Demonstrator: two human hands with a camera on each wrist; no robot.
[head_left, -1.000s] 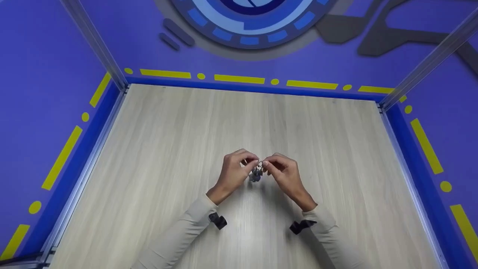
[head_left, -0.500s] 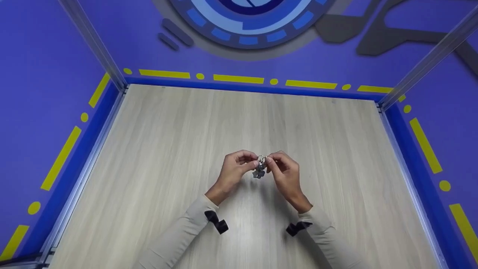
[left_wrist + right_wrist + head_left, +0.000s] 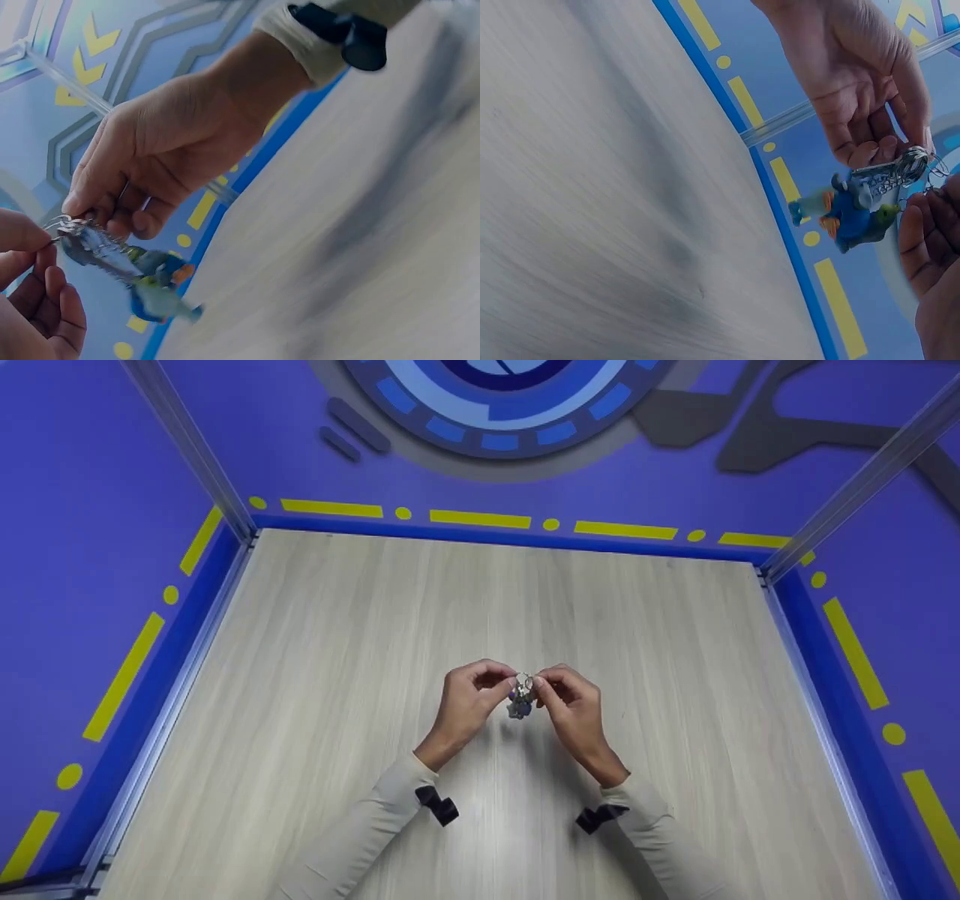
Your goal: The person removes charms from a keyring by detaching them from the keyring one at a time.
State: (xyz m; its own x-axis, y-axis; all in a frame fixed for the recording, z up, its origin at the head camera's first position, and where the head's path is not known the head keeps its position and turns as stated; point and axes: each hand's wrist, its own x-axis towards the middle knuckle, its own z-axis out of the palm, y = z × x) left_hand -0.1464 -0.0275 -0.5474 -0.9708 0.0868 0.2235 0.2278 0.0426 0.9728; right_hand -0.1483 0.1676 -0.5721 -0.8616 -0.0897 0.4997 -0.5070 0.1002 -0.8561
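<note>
Clearly bunched keychains (image 3: 520, 706): silvery rings (image 3: 913, 165), chains (image 3: 877, 180); blue, teal, green charms (image 3: 853, 219), orange-patched.

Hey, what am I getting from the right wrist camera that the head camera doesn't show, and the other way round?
Only the right wrist view makes out orange patches on the dangling charms.

Only the head view shows the beige sleeves and black wrist cameras.

Both show the left hand and right hand pinching metal rings, plus the tabletop and yellow wall markings.
</note>
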